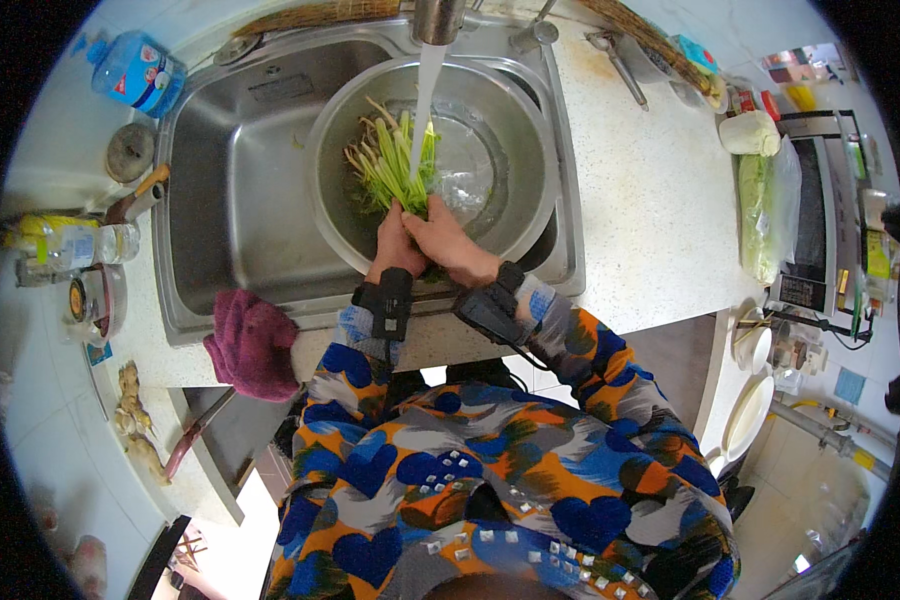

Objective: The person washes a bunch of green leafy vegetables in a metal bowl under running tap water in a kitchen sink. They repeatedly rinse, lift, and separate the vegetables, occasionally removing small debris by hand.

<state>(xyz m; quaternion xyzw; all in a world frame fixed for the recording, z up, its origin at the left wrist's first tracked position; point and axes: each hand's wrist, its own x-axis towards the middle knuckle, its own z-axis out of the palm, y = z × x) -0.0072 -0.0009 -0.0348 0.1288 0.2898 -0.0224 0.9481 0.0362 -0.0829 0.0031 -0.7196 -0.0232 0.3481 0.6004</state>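
Note:
Both hands meet around the lower part of a bunch of leafy green stalks (pixel 399 154) with pale roots, above a large round metal basin (pixel 521 214). My left hand (pixel 399 244) closes on the bunch from the left. Against it from the right lies my right hand (pixel 450 238), its fingers also round the stalks. Water streams from the faucet (pixel 439 22) onto the bunch. The leaves below my hands are mostly hidden by them. The basin rests over the right part of a stainless steel sink (pixel 270 172), and some water lies in it.
A purple cloth (pixel 253 345) hangs over the sink's front left corner. Bottles, jars and a knife line the left side, with a blue-labelled plastic bottle (pixel 139 73) at the back. On the right, the speckled counter (pixel 652 202) holds a bagged leafy vegetable (pixel 757 217) beside a microwave oven (pixel 808 214).

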